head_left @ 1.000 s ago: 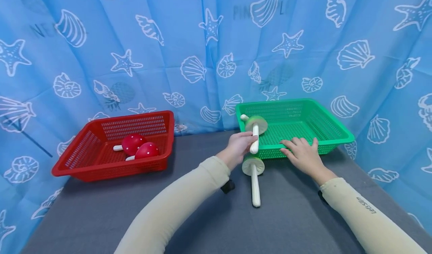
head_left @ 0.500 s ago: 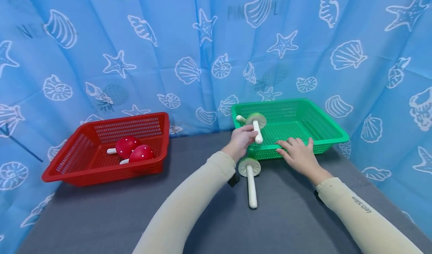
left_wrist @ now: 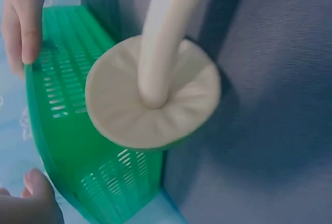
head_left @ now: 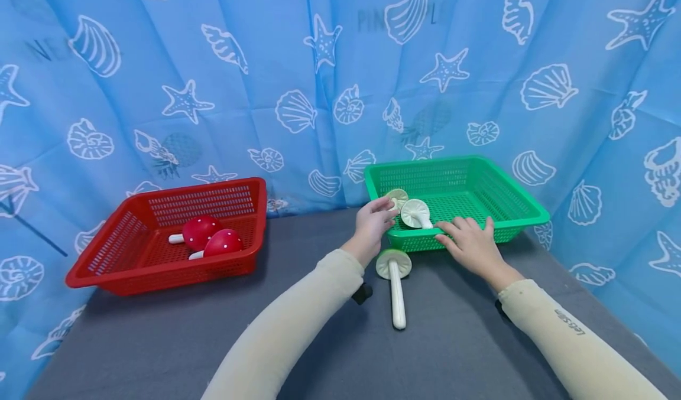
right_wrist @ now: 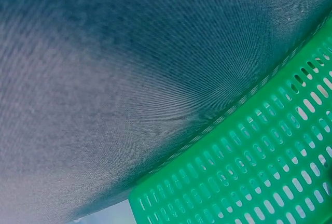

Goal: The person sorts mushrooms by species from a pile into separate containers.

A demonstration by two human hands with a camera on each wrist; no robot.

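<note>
My left hand (head_left: 371,225) is over the near left corner of the green basket (head_left: 495,224), fingers loosely extended and holding nothing. Right beside its fingertips, a toy mushroom (head_left: 414,213) with a pale underside and white stem lies in the basket. A second mushroom (head_left: 397,198) lies behind it, partly hidden by the fingers. My right hand (head_left: 474,247) grips the basket's near rim, thumb outside and fingers over the edge. On the table in front of the basket is another mushroom (head_left: 395,282), its stem towards me; the left wrist view shows its ribbed underside (left_wrist: 119,99) close up.
To the left stands a red basket (head_left: 175,275) holding two red mushrooms (head_left: 201,230) with white dots. Both baskets stand on a dark grey tabletop (head_left: 319,329), and a blue curtain (head_left: 239,122) with shell prints hangs behind them.
The mushroom my left hand held by its stem now lies in the green basket, released. The left hand has drawn back slightly left. My right hand has stayed on the rim.
</note>
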